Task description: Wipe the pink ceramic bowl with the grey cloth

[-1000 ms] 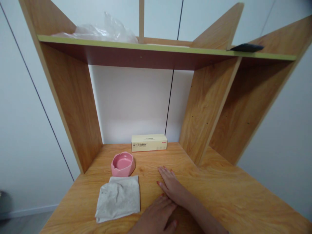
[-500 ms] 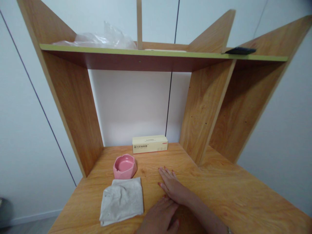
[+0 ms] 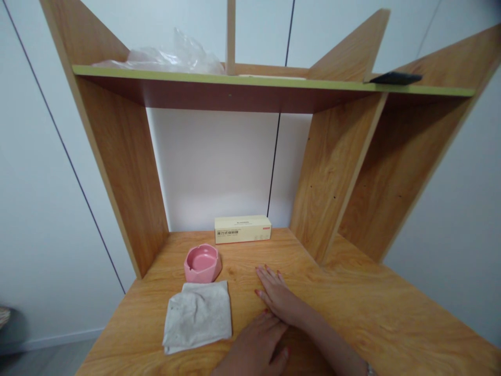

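My right hand lies palm down on the wooden desk, fingers stretched forward and thumb apart on the left. Nothing is in it. Closer to me, my left hand is also flat and empty, its fingertips meeting the right hand near the base of the thumb. To the left of both hands is a folded greyish-white cloth. A pink faceted ashtray stands just behind the cloth. At the back of the desk rests a long cream box with printed characters.
A wooden hutch rises from the desk, with side panels and a divider. Its shelf carries a clear plastic bag on the left and a dark flat object on the right. White panels stand behind.
The whole view has shifted slightly, with the shelf sitting a little further right in it. Both hands keep the same pose, and the cloth, ashtray and box stay in place.
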`<action>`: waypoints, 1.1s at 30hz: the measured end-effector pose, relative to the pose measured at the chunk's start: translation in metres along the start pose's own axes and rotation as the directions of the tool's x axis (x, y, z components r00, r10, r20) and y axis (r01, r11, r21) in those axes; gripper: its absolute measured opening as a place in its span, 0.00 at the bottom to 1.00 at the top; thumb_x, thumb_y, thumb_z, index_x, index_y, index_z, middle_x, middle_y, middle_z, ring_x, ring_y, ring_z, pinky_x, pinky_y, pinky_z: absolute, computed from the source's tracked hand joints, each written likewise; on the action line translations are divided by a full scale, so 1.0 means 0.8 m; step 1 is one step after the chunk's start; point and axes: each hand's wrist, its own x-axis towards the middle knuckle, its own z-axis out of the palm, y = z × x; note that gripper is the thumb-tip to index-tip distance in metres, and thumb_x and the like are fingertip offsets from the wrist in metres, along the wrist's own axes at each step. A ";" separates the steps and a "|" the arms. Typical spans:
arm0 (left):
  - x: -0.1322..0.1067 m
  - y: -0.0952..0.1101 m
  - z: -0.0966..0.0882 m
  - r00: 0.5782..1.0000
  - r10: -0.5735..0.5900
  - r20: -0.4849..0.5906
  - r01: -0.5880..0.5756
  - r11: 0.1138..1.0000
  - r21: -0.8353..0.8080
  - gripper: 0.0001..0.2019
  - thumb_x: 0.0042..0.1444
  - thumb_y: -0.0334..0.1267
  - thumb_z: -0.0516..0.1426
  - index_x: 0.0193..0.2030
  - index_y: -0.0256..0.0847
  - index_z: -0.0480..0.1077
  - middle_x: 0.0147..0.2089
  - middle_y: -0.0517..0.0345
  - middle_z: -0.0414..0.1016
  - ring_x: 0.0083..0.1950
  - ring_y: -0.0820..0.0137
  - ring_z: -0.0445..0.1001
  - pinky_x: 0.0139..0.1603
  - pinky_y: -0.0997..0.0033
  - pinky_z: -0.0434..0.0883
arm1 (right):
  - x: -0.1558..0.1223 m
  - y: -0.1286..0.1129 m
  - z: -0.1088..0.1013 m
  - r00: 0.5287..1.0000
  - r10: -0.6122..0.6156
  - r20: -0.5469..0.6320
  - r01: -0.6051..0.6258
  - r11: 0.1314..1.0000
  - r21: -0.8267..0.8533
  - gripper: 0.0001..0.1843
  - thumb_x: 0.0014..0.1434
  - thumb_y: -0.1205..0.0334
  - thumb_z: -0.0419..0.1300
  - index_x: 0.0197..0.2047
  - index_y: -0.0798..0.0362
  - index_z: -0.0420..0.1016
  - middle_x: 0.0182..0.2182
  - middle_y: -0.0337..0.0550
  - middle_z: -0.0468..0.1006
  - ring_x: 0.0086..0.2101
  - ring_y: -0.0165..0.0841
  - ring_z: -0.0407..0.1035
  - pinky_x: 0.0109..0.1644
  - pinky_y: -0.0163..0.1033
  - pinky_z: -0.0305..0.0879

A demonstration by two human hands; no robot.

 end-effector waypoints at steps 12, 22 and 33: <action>0.000 0.001 -0.001 0.999 0.034 -0.013 -0.034 0.999 -0.025 0.26 0.51 0.31 0.52 0.59 0.41 0.55 0.61 0.52 0.56 0.61 0.65 0.54 0.61 0.62 0.52 | -0.001 -0.003 -0.003 0.999 0.023 0.028 -0.023 1.000 -0.010 0.34 0.60 0.50 0.36 0.63 0.65 0.42 0.62 0.51 0.43 0.61 0.40 0.33 0.61 0.51 0.33; 0.001 0.000 -0.001 1.000 0.024 0.001 -0.024 1.000 -0.011 0.26 0.52 0.31 0.51 0.59 0.39 0.55 0.60 0.51 0.58 0.61 0.64 0.55 0.61 0.62 0.52 | -0.002 -0.002 -0.002 1.000 0.025 0.000 -0.025 1.000 0.005 0.33 0.60 0.51 0.37 0.62 0.65 0.45 0.62 0.51 0.44 0.60 0.40 0.35 0.61 0.49 0.33; 0.002 -0.001 -0.002 1.000 0.018 0.015 -0.017 1.000 -0.021 0.25 0.51 0.31 0.52 0.58 0.38 0.57 0.60 0.49 0.58 0.61 0.63 0.55 0.61 0.61 0.53 | -0.002 0.001 -0.001 1.000 0.011 -0.024 -0.010 1.000 0.029 0.33 0.59 0.51 0.39 0.62 0.64 0.46 0.61 0.52 0.46 0.60 0.40 0.35 0.61 0.50 0.33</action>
